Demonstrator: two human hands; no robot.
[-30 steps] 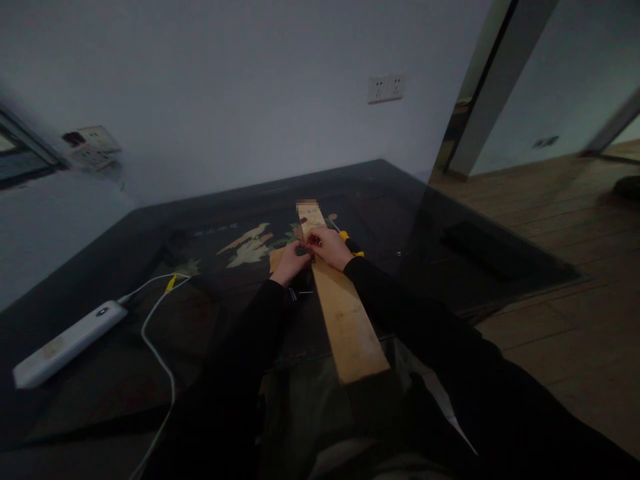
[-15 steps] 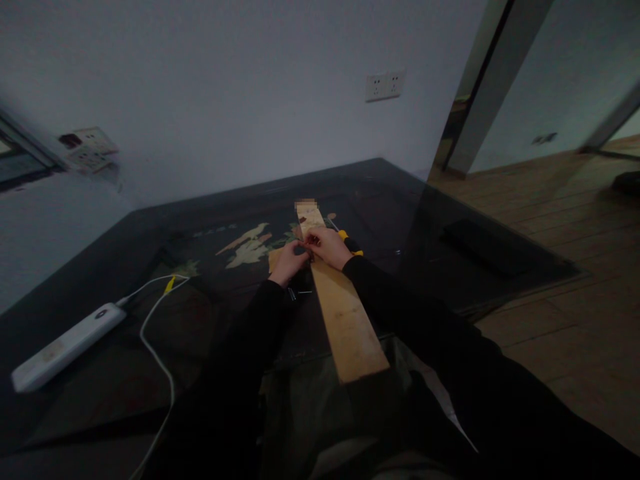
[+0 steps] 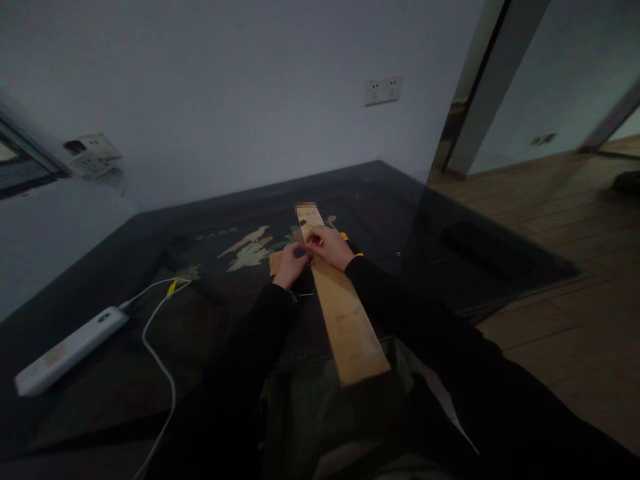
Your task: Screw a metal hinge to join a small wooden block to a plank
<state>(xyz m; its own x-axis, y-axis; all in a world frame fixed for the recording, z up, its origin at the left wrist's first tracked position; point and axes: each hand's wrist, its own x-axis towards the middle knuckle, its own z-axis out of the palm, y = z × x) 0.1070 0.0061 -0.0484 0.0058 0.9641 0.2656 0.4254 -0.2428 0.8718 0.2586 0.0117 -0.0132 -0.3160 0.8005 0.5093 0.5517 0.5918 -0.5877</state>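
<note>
A long pale wooden board (image 3: 345, 320) runs away from me over the table, its near end jutting past the edge toward my lap. My left hand (image 3: 291, 263) is pinched at the board's left side, and my right hand (image 3: 330, 247) lies over the board with fingers curled. Their fingertips meet; whatever is between them is too small to make out. A smaller wood piece (image 3: 275, 262) shows beside my left hand. Several thin metal pieces, like screws or nails (image 3: 305, 295), lie near my left wrist. A yellow-and-black handle (image 3: 345, 236) is mostly hidden behind my right hand.
The dark glossy table (image 3: 400, 200) has a bird-and-flower picture (image 3: 249, 253) on its top. A white power strip (image 3: 73, 350) with a white cord (image 3: 157, 357) lies at the left. A flat black object (image 3: 475, 248) rests at the right. A wall (image 3: 240, 87) stands behind.
Both hands stay together at the same spot on the board, with only slight finger movement. My right hand now covers more of the yellow-and-black handle. The view has shifted slightly.
</note>
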